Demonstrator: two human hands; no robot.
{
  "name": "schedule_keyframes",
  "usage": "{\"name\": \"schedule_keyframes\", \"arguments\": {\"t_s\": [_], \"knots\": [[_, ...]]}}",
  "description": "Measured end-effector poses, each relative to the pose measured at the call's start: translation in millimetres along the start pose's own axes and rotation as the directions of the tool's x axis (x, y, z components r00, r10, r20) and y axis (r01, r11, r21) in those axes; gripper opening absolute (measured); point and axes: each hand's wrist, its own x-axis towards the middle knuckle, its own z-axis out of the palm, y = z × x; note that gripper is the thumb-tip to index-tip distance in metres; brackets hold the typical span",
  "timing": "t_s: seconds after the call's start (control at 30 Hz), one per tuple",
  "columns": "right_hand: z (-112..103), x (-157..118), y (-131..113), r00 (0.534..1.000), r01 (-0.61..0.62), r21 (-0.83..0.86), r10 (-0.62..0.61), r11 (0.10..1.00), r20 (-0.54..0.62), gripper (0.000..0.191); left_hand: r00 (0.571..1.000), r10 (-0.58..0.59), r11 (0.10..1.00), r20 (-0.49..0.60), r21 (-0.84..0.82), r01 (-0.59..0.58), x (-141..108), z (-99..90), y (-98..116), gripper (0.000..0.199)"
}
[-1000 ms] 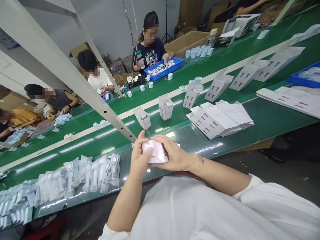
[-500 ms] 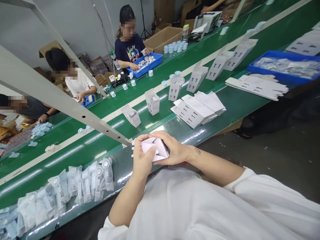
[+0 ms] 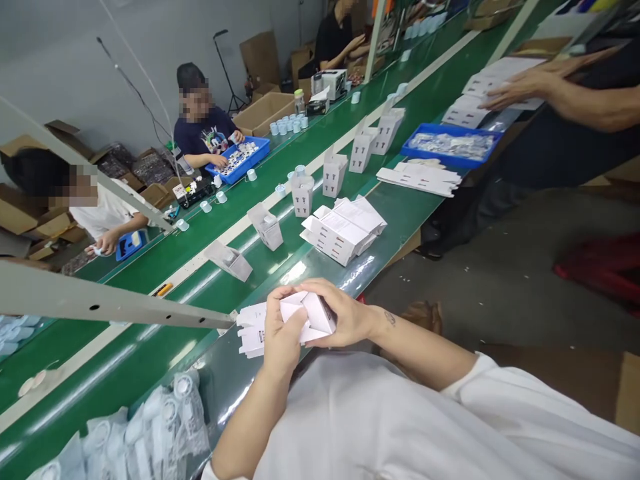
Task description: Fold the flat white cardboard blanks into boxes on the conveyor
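The left hand and right hand grip a half-folded white carton from either side, its long axis crosswise, loose flaps pointing left, held just above the green conveyor belt.

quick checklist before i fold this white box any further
White folded cardboard box held in both hands: ok
Left hand and right hand both on the box: ok
White cardboard end flap tucked in: not ok, it juts out past the left hand
Anything inside the box: cannot tell, the hands hide it
Long grey metal beam tip apart from the flap: cannot tell, it looks very close
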Motion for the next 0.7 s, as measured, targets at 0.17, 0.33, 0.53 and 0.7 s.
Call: {"name": "schedule_keyframes", "arguments": {"t_s": [0.17,0.33,0.53,0.7], "knots": [[-22,-7,13,0.983,-0.116,0.061,0.123,0.991,-0.136,0.097,0.946,0.042,0.997,0.322,0.053,-0.062,27,-5.5,1,0.084],[-52,-27,39,0.969,-0.194,0.122,0.21,0.973,-0.13,0.118,0.843,0.125,0.699,0.524,0.557,-0.449,62,3.6,-12,0.106],[-120,-41,37,0.848,-0.497,-0.185,0.52,0.848,0.101,0.124,0.579,0.088,-0.247,0.811,0.58,-0.776,110,72.4,-12,0.076],[-178,-37,88,0.827,-0.563,-0.304,0.522,0.769,-0.211,0.093,0.48,0.157,-0.307,0.863,0.505,-0.807,154,125.5,-3,0.065]]}}
